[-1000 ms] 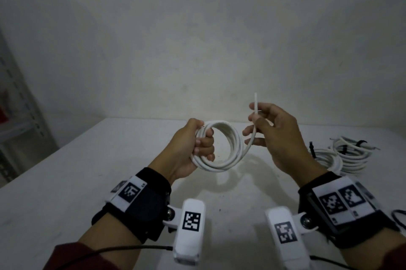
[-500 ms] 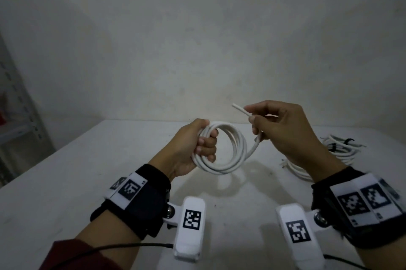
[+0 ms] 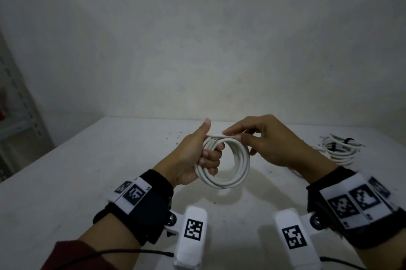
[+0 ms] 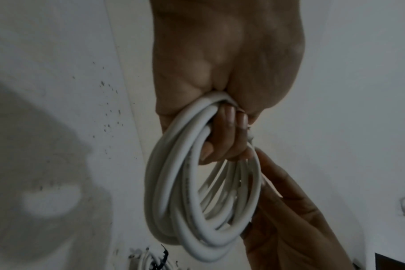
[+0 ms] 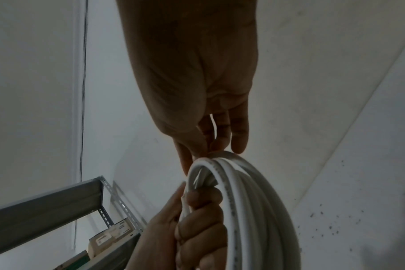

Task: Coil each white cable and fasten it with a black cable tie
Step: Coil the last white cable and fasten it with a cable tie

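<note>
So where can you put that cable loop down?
Bare tabletop lies left of the left hand, and under the held coil. The far right is crowded: tied coils lie beyond the right hand.

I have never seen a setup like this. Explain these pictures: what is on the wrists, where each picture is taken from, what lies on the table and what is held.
No machine here: a person works bare-handed, wearing three cameras. The picture showing both arms comes from the head camera. The white boxes with square markers at the wrists are the other cameras, each looking along its hand. The left hand grips a coiled white cable above the table; the right hand pinches its end at the coil's top. No tie shows on it. On the table's right lie bundled cables with black cable ties. A metal shelf stands left.
</note>
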